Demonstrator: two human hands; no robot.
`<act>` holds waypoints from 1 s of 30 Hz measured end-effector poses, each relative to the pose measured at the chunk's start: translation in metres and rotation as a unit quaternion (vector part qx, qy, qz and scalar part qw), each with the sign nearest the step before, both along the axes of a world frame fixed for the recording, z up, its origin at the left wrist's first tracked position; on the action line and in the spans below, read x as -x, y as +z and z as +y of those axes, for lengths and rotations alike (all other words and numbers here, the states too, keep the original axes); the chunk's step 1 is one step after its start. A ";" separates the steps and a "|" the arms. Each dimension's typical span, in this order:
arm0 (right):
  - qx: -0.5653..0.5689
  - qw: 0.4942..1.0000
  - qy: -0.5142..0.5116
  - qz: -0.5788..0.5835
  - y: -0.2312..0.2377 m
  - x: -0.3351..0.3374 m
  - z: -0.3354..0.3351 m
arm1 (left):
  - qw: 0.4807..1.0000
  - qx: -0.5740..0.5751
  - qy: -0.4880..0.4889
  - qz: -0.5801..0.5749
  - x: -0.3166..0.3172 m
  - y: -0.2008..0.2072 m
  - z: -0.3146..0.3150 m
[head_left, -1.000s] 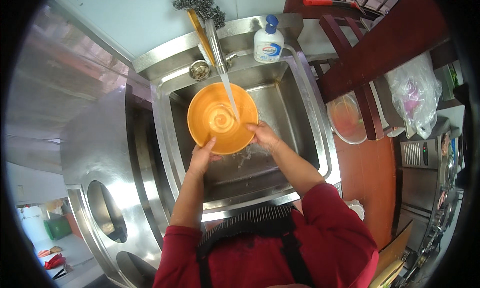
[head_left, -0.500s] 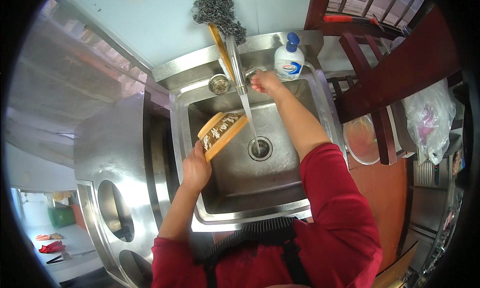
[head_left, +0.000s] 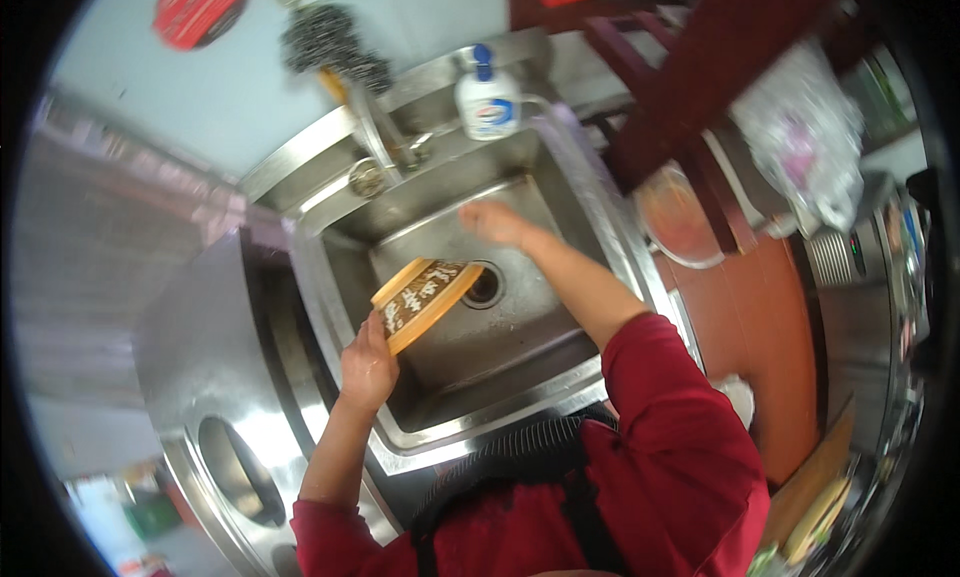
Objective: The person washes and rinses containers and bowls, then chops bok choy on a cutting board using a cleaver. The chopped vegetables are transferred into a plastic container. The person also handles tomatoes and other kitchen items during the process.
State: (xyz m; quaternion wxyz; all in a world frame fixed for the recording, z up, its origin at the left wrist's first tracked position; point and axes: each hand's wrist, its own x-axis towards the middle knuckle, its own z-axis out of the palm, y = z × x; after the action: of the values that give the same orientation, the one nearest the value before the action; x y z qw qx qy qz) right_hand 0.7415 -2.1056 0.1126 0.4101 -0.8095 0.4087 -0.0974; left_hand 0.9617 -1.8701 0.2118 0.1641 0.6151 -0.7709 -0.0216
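Note:
My left hand [head_left: 369, 361] grips a bowl [head_left: 418, 299] by its edge over the sink's left half. The bowl is tilted on its side, yellow-orange at rim and foot, with a brown band bearing white lettering. Away from it, my right hand [head_left: 490, 221] hangs over the middle of the steel sink [head_left: 500, 367]. Blur hides how its fingers are held. Behind the hands stands the metal faucet [head_left: 372, 132], with no water running from it. The round drain [head_left: 482, 285] shows just right of the bowl.
A white pump bottle [head_left: 488, 102] with a blue top stands on the back ledge. Steel-wool scrubbers [head_left: 325, 42] hang on the wall by the faucet. To the right are a dark red wooden frame [head_left: 690, 87] and a clear plastic bag [head_left: 805, 142]. A steel counter [head_left: 200, 347] adjoins the left.
My right hand has left the faucet and come down over the sink. The water stream has stopped. The view has shifted, while my left hand still holds the bowl.

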 end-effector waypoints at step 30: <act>-0.095 0.617 -0.746 -0.233 0.142 0.303 0.591 | 0.826 -0.143 -0.499 0.220 0.366 0.144 0.100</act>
State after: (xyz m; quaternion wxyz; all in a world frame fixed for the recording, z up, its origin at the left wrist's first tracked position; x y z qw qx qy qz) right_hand 0.4390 -1.5143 0.2542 0.3523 -0.1327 0.7697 -0.5157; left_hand 0.5959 -1.7697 0.3562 0.2066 0.1418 -0.9044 -0.3454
